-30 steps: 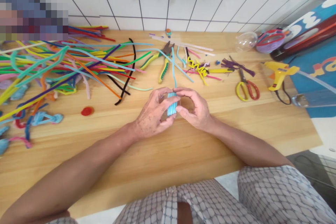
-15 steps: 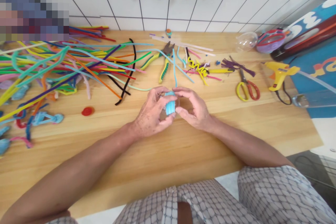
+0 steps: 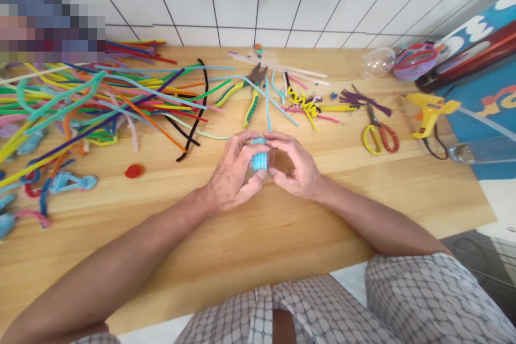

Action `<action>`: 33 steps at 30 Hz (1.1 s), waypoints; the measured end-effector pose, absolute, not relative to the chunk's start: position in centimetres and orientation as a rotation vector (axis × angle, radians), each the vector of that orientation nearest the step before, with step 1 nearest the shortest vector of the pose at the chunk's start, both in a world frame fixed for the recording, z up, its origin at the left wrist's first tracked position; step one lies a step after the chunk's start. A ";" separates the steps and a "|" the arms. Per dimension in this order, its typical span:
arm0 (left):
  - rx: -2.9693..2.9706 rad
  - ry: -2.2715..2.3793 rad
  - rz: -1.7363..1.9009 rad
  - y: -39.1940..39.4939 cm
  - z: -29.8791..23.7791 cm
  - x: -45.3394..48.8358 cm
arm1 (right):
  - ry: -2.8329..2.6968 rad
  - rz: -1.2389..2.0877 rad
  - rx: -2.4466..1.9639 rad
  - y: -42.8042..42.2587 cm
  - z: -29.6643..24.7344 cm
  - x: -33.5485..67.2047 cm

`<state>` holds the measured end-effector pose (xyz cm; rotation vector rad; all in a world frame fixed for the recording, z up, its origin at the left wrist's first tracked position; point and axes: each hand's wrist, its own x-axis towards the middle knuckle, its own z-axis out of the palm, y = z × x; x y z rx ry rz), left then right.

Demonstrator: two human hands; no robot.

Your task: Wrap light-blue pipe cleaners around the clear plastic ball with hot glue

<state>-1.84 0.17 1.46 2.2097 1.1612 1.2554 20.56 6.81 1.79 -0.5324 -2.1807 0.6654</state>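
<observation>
— Where's the coil?
— I see the blue pipe-cleaner coil (image 3: 259, 159) between both hands, above the desk (image 3: 282, 236). The left hand (image 3: 233, 176) is curled round it and the right hand (image 3: 297, 167) pinches its top.

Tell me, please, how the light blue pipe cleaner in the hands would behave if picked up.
The pipe cleaner probably bends easily yet keeps its shape: it sits wound in tight turns between the left hand and right hand. Its thin tail runs nearly straight, so it is likely wiry, not limp. Its fuzz should resist slipping.
</observation>
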 end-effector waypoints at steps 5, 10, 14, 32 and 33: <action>2.223 1.152 1.262 0.2 1.5 -1.8 | -2.198 0.684 -0.561 6.8 1.9 20.6; 2.257 1.141 1.247 0.2 1.7 -1.8 | -2.193 0.684 -0.581 6.7 2.0 20.6; 2.267 1.138 1.233 0.2 1.8 -1.9 | -2.188 0.659 -0.564 6.6 2.1 20.5; 2.254 1.135 1.224 0.1 1.9 -2.0 | -2.174 0.617 -0.510 6.7 2.1 20.5; 2.257 1.140 1.218 0.1 1.9 -2.0 | -2.173 0.618 -0.508 6.7 2.1 20.5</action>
